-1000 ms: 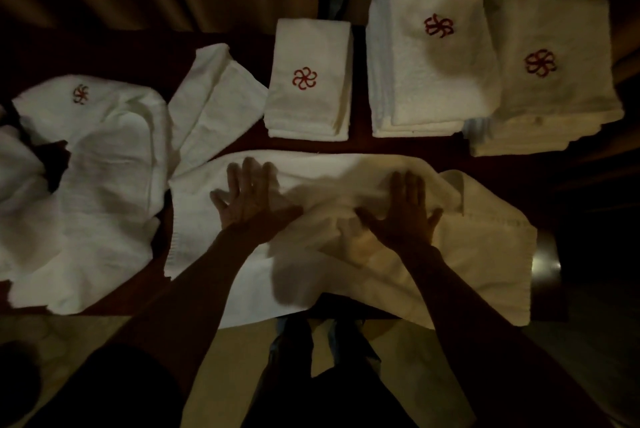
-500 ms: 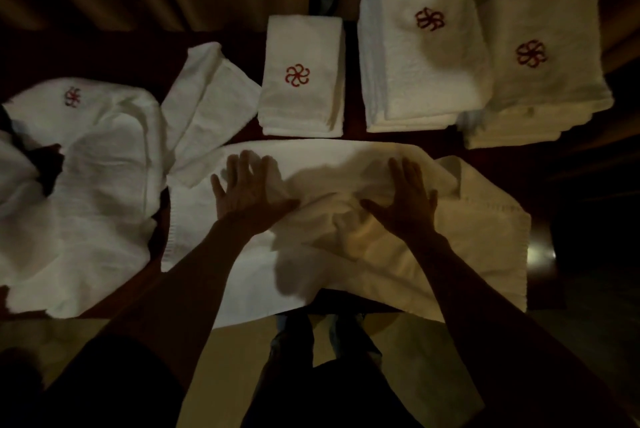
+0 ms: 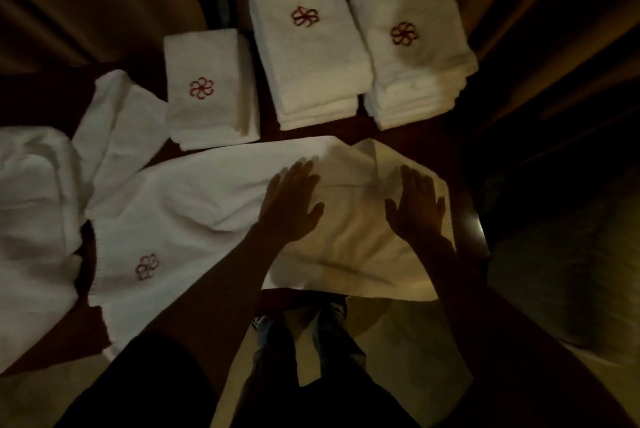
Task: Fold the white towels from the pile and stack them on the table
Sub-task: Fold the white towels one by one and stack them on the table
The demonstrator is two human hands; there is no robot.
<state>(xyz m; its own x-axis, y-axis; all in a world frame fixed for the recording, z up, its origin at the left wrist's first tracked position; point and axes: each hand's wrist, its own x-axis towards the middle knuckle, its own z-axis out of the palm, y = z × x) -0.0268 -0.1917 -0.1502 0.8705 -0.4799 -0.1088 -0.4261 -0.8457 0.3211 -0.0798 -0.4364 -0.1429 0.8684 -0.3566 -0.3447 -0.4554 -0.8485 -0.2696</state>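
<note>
White towel in work (image 3: 207,192): spread along the near edge of the table (image 3: 268,116), long axis running left to right. A flap is doubled over at the right end. A red emblem (image 3: 147,266) is seen near the left end, by the near edge.
Left hand (image 3: 289,206): laid flat on the towel's middle, fingers straight, pointed at the far edge, nothing grasped.
Right hand (image 3: 419,209): laid flat on the doubled right end, fingers straight, nothing grasped.
Folded stacks: three ranged along the far edge, long axes near to far, emblems up: low stack (image 3: 209,88), middle stack (image 3: 308,43), right stack (image 3: 412,47).
Unfolded pile (image 3: 34,202): heaped at the left edge, just beside the spread towel's left end.
Loose towel (image 3: 117,130): lying between pile and low stack.
</note>
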